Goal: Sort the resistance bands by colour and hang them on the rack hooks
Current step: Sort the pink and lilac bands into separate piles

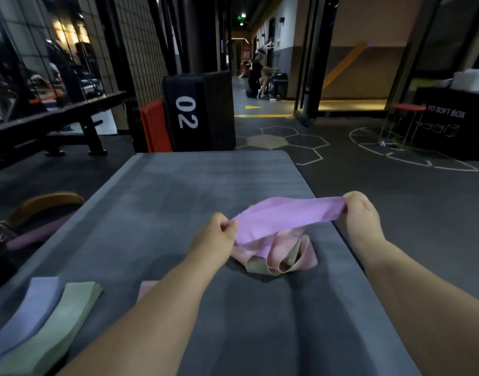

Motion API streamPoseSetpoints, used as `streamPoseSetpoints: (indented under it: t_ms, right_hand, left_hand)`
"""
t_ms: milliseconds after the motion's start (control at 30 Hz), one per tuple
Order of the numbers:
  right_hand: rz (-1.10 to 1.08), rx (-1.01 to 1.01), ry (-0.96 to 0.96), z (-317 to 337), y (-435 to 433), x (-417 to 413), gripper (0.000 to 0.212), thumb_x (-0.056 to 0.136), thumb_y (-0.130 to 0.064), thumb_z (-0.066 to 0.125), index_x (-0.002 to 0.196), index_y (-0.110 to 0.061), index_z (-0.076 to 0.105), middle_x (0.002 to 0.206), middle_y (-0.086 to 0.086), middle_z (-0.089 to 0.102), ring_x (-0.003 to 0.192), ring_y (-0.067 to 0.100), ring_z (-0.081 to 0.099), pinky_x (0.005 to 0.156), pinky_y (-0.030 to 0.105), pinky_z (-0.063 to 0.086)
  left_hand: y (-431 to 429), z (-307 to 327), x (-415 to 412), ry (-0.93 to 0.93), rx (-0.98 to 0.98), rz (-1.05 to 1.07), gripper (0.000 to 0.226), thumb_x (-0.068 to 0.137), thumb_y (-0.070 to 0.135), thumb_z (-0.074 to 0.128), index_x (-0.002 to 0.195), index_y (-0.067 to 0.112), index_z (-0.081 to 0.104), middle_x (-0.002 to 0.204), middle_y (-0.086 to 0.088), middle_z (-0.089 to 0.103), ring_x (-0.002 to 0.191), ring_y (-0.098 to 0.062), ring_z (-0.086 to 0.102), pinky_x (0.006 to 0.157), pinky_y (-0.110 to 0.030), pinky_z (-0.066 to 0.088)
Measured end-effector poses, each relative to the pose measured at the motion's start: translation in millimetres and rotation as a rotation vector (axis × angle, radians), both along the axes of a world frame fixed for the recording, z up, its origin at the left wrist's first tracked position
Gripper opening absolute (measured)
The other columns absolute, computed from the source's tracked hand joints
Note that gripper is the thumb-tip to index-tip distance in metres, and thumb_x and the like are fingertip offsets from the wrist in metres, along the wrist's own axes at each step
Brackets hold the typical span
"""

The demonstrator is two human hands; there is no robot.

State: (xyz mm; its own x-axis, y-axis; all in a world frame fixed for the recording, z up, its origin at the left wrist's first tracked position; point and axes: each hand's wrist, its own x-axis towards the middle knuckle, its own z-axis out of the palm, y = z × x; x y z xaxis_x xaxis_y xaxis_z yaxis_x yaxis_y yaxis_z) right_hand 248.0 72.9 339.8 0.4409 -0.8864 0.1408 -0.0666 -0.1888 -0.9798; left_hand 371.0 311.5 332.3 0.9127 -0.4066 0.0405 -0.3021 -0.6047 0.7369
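Two flat elastic bands lie sorted at the near left corner of the grey exercise mat point(178, 185): a lilac-blue band point(35, 302) and, just beside it on the right, a pale green band point(70, 316). A pale pink strip point(147, 289) peeks out near them, mostly hidden behind the left forearm. The step in hand looks like colour sorting, with hanging not yet begun.

Farther up the mat, both hands hold a wide purple rubber band point(284, 218) stretched flat in the air between them. The left hand point(215, 234) pinches its left end, fingers curled tight round the edge. The right hand point(361, 215) grips the right end the same way, thumb and curled fingers closed on the material. Right beneath the band a crumpled heap of pink and beige bands point(281, 256) rests on the mat, not yet sorted.

Next, I would judge, the purple band needs laying down flat in a place of its own, alongside the lilac-blue and green ones.

No rack or hooks show anywhere. Beyond the mat's far edge stands a black padded box marked 02 point(197, 109).
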Motion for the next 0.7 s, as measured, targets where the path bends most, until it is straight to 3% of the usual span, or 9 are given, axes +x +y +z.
streamPoseSetpoints:
  t_ms: [100, 200, 367, 467, 600, 700]
  right_hand:
    - [0.041, -0.07, 0.003, 16, 15, -32, 0.021, 0.092, -0.014, 0.041, 0.088, 0.003, 0.053, 0.083, 0.007, 0.046, 0.076, 0.018, 0.038, 0.061, 0.03, 0.031]
    - [0.096, -0.163, 0.037, 28, 29, -60, 0.024, 0.093, -0.012, 0.046, 0.082, 0.008, 0.049, 0.077, 0.008, 0.042, 0.071, 0.018, 0.035, 0.058, 0.031, 0.026]
    - [0.238, -0.113, 0.255, 28, 51, -110, 0.029, 0.092, -0.011, 0.051, 0.063, -0.012, 0.052, 0.063, 0.002, 0.047, 0.061, 0.017, 0.04, 0.054, 0.029, 0.026]
    - [0.3, -0.076, 0.427, 14, 58, -132, 0.022, 0.089, -0.016, 0.056, 0.07, -0.005, 0.062, 0.066, 0.004, 0.054, 0.064, 0.019, 0.047, 0.059, 0.029, 0.033]
    - [0.264, -0.111, 0.47, -3, 69, -156, 0.024, 0.083, -0.024, 0.06, 0.063, -0.012, 0.053, 0.063, 0.003, 0.048, 0.063, 0.018, 0.042, 0.061, 0.03, 0.03]
    - [0.231, -0.169, 0.57, -17, 78, -160, 0.024, 0.088, -0.026, 0.061, 0.073, -0.007, 0.061, 0.07, 0.004, 0.061, 0.068, 0.02, 0.051, 0.061, 0.031, 0.037]
  left_hand:
    - [20, 15, -21, -0.027, -0.055, -0.002, 0.027, 0.096, 0.036, 0.048, 0.076, 0.019, 0.042, 0.07, 0.004, 0.049, 0.076, -0.024, 0.047, 0.065, -0.03, 0.034]
    - [40, 24, -42, -0.002, -0.127, -0.006, 0.026, 0.095, 0.034, 0.051, 0.076, 0.016, 0.044, 0.068, 0.001, 0.049, 0.071, -0.023, 0.045, 0.064, -0.032, 0.034]
    - [85, 22, -82, 0.081, -0.073, -0.074, 0.026, 0.095, 0.033, 0.051, 0.075, 0.017, 0.044, 0.066, 0.004, 0.046, 0.065, -0.017, 0.041, 0.06, -0.031, 0.031]
    - [106, 6, -103, 0.179, -0.052, -0.088, 0.026, 0.095, 0.033, 0.051, 0.076, 0.016, 0.048, 0.068, 0.004, 0.049, 0.067, -0.017, 0.043, 0.062, -0.031, 0.032]
    - [116, -20, -124, 0.257, 0.032, -0.125, 0.027, 0.094, 0.037, 0.05, 0.073, 0.02, 0.047, 0.073, 0.002, 0.056, 0.073, -0.019, 0.051, 0.073, -0.035, 0.044]
    - [114, -33, -134, 0.165, 0.228, -0.123, 0.026, 0.097, 0.038, 0.043, 0.076, 0.022, 0.042, 0.075, 0.004, 0.053, 0.073, -0.018, 0.049, 0.061, -0.03, 0.035]
